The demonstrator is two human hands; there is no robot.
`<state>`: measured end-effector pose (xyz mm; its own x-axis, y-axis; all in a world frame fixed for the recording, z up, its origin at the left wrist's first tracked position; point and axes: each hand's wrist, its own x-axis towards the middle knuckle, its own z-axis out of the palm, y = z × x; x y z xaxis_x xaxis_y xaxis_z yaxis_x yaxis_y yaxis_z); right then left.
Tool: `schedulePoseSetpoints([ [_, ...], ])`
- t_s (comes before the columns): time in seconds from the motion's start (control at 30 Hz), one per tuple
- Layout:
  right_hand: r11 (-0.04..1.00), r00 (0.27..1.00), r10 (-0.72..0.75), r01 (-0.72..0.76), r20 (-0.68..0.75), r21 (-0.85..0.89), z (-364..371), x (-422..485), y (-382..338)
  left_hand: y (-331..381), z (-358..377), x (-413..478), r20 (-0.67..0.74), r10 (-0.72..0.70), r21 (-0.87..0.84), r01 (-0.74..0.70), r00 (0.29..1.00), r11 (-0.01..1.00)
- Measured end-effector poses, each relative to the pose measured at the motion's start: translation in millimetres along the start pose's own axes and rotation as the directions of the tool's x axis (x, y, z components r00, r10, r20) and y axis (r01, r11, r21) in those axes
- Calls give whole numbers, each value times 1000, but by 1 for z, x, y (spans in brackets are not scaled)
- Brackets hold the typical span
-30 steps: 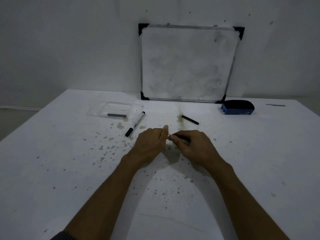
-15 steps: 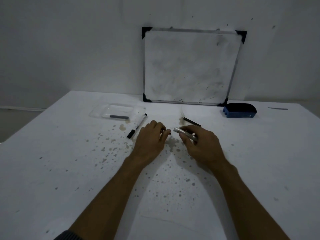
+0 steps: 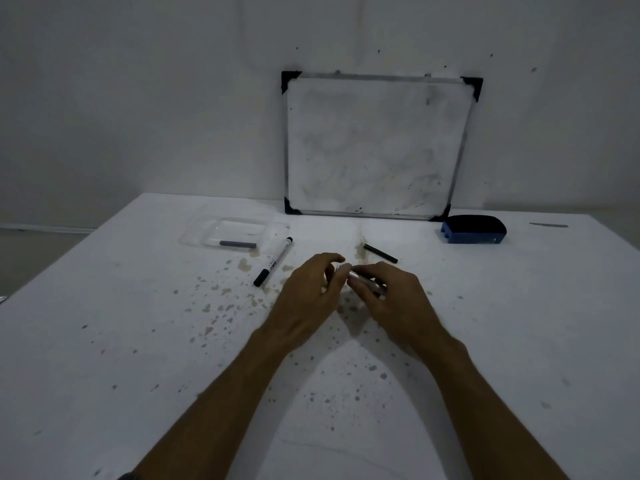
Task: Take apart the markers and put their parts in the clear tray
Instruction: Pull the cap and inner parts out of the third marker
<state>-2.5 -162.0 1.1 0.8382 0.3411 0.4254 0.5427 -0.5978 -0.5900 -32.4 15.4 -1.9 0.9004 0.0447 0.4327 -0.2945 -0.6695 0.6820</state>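
Note:
My right hand (image 3: 391, 299) grips a pale marker barrel (image 3: 365, 281) above the middle of the table. My left hand (image 3: 308, 299) curls its fingertips at the barrel's left end; whether it pinches a part there is hidden. A whole white marker with black caps (image 3: 273, 261) lies to the left of my hands. A thin black marker part (image 3: 380, 253) lies just behind my right hand. The clear tray (image 3: 204, 233) sits at the back left and holds one dark stick-shaped part (image 3: 237, 244).
A small whiteboard (image 3: 377, 147) leans on the wall at the back. A blue eraser (image 3: 473, 229) sits at its right foot. A thin grey strip (image 3: 549, 225) lies at the far right. Brownish stains (image 3: 225, 303) speckle the white table.
Both hands lifted slightly and drew apart, baring the barrel's pale end. The left fingers then closed back in on that end.

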Motion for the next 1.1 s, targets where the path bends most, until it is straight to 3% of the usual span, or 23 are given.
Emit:
schedulePoseSetpoints([
  [0.1,997,997,-37,33,-63,-66,3,2,0,-1,7,2,-41,-83,-202,73,996,977],
  [0.2,977,940,-119,54,-320,-206,2,5,-2,-1,8,5,-91,-273,-415,213,958,884],
  [0.27,994,904,-89,55,-419,-94,-5,4,-10,0,4,7,-100,-369,-527,265,924,807],
  [0.3,999,923,7,9,-384,41,-9,3,-15,1,2,7,-85,-408,-581,288,909,762],
  [0.37,919,940,296,-232,-172,317,-10,4,-23,2,1,7,-30,-449,-646,325,893,691],
  [0.47,551,795,595,-513,122,658,-4,6,-25,9,7,3,45,-478,-666,383,877,641],
  [0.53,367,750,624,-529,220,765,-3,8,-21,15,14,-1,77,-490,-645,418,868,639],
  [0.67,236,755,594,-493,277,838,-6,9,-8,28,27,-3,194,-470,-642,474,861,602],
  [0.7,218,750,598,-493,283,842,-7,9,-7,31,28,-1,250,-474,-695,497,844,519],
  [0.8,188,753,594,-472,283,861,-12,11,-6,30,21,4,502,-468,-817,576,727,17],
  [0.87,262,786,579,-430,216,864,-19,12,-9,20,15,6,597,-418,-789,595,685,-153],
  [0.93,508,839,544,-336,7,793,-20,10,-17,12,10,8,625,-384,-777,591,680,-217],
  [1.0,763,887,405,-195,-221,617,-13,4,-24,11,8,10,635,-373,-771,579,677,-264],
  [1.03,846,923,301,-142,-241,513,-5,0,-29,14,7,10,640,-369,-768,573,674,-285],
  [1.1,958,989,121,-92,-90,273,19,-9,-34,11,7,10,650,-384,-760,568,656,-316],
])
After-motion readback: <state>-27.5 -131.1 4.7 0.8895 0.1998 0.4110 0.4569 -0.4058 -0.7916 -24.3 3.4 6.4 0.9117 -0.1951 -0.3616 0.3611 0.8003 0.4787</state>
